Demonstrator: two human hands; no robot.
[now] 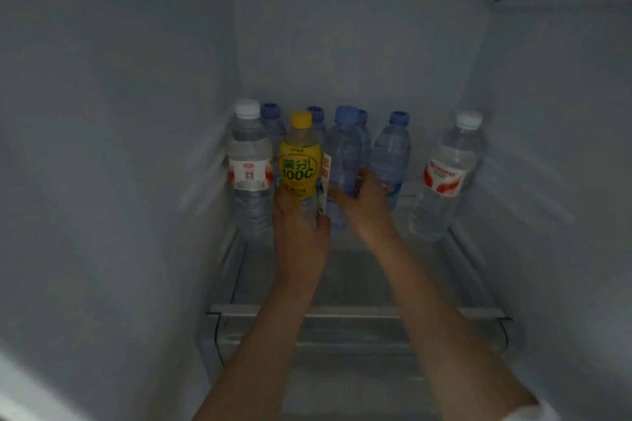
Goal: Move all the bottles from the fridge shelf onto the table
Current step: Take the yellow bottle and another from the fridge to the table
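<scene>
Hardly begun, I'd say: the fridge shelf [355, 312] carries a full row of bottles along its back edge, and the table is out of sight. The left hand [299, 232] wraps the yellow bottle [299, 161]; the right hand [367, 202] curls its fingers round a blue-capped bottle [343, 150] beside it. White-capped bottles stand at the left rear corner [249, 161] and right edge [444, 178].

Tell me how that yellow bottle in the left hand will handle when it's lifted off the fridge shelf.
The yellow bottle looks full, so probably fairly heavy for its size. It's narrow and upright, so a sideways nudge could tip it into the white-capped water bottle beside it. The left hand grips it low, so the top may wobble.
</scene>
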